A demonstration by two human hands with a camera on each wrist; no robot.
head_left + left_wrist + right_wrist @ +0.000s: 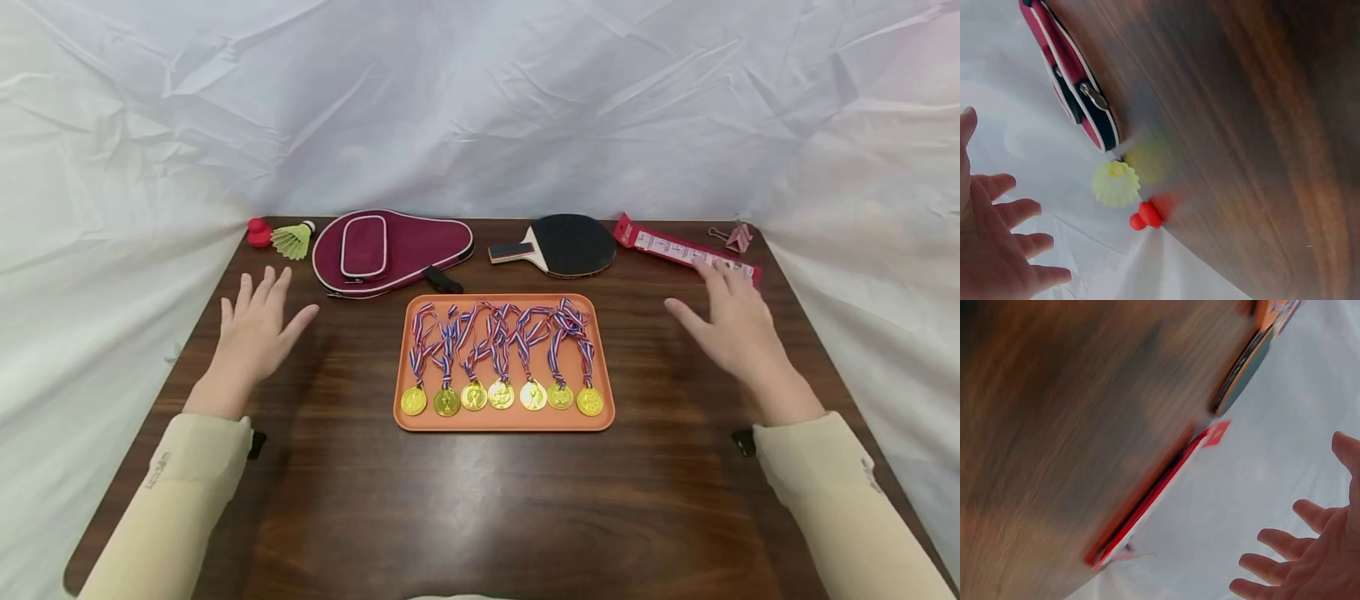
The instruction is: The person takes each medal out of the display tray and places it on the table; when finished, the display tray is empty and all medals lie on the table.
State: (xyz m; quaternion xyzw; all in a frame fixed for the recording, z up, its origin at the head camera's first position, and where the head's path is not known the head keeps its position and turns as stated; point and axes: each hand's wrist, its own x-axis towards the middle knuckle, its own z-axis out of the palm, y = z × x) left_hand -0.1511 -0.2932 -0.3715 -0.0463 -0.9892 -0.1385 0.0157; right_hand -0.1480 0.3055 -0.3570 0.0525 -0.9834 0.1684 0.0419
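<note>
My left hand [255, 329] is held over the left side of the table with its fingers spread, holding nothing. Over the right side, my right hand [731, 325] is likewise spread and free of any object, its fingertips overlapping the red packet [675, 248] in the head view. Between the hands lies an orange tray [502, 422] with several gold medals [501, 394] in a row along its near side. Their red, white and blue ribbons [498, 333] stretch toward the tray's far side. Both wrist views show spread fingers apart from everything.
Along the table's back edge are a red rubber duck [259, 233], a yellow shuttlecock [293, 240], a maroon paddle case [420, 242], a black table tennis paddle [572, 245] and a pink binder clip [738, 237]. White cloth [480, 108] hangs behind and at both sides.
</note>
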